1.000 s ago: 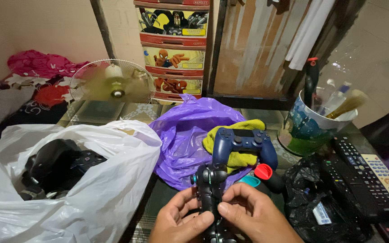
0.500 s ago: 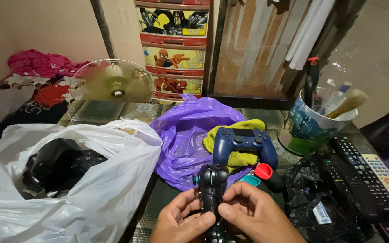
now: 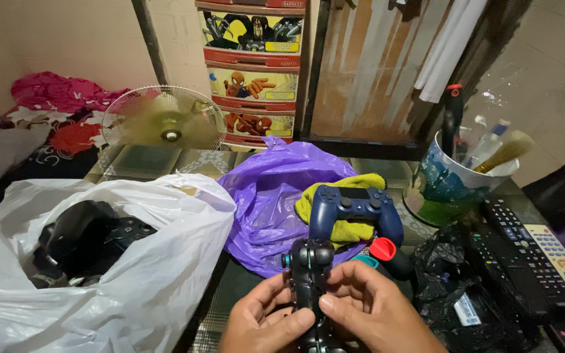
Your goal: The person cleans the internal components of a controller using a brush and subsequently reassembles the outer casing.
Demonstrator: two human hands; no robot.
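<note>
While both your left hand (image 3: 266, 323) and right hand (image 3: 371, 314) clasp the black controller (image 3: 310, 278) edge-on, a slipping thumb could drop it onto the table (image 3: 223, 287).

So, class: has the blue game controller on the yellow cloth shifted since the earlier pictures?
No. The blue game controller lies on the yellow cloth, same spot beside the painted cup.

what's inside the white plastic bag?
The white plastic bag holds dark game controllers, seen through its opening; anything deeper is hidden by the bag's folds.
</note>
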